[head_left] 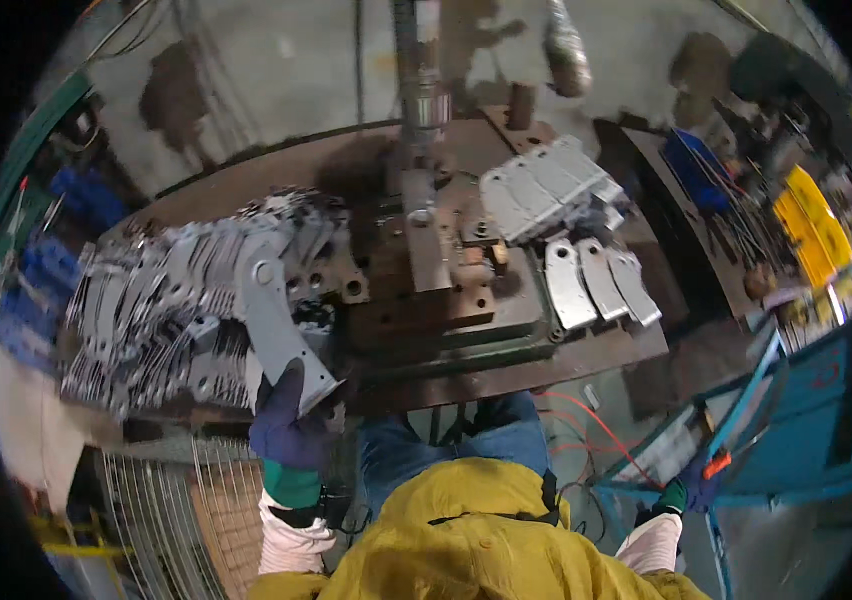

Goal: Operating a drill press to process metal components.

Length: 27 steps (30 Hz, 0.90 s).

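Observation:
My left hand (pixel 292 425), in a dark blue glove, grips the lower end of a curved grey metal plate (pixel 271 310). The plate has a round hole near its upper end and is tilted over the table's front edge, beside many similar metal plates (pixel 166 290) stacked in rows. My right hand (pixel 691 484), gloved too, is far out at the lower right, by a blue metal frame. Its fingers close around a tool with an orange end (pixel 716 465); the rest of that tool is hidden.
A press (pixel 428 230) stands mid-table over a steel die (pixel 436 312). To its right lie several flat plates (pixel 568 290) and a stack of larger ones (pixel 546 185). Farther right are a blue bin (pixel 696 170), a yellow bin (pixel 812 225) and a blue metal cart (pixel 811 400). An orange hose (pixel 601 425) trails below.

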Tool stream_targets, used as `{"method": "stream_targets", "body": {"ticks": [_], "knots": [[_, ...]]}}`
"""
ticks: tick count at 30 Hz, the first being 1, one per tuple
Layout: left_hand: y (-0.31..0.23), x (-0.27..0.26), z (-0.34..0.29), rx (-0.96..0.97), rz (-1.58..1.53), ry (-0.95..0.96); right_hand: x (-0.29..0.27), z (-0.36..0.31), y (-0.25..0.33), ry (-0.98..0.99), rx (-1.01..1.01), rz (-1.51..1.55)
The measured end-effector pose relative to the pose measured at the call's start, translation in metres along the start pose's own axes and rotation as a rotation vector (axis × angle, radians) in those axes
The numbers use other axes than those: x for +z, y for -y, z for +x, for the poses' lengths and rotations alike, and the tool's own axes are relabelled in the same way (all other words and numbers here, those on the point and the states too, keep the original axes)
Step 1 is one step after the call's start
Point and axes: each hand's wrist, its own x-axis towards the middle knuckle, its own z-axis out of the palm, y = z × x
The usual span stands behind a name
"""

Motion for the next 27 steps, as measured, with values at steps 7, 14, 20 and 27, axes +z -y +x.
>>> {"method": "stream_targets", "body": {"ticks": [7,14,20,27], "knots": [[-0.017,0.006,-0.011,-0.161,-0.192,-0.037,-0.085,0.014,0.087,0.012,-0.204,0.966],[0.025,-0.013,-0.013,-0.064,0.052,0.048,-0.254,-0.011,0.222,0.721,-1.139,1.041],[0.049,-0.037,-0.021,-0.049,0.232,0.080,-0.323,-0.058,0.295,0.807,-1.450,0.791],[0.010,-0.017,-0.028,0.400,0.827,0.282,-0.310,-0.056,0.325,0.876,-1.430,0.642]]}}
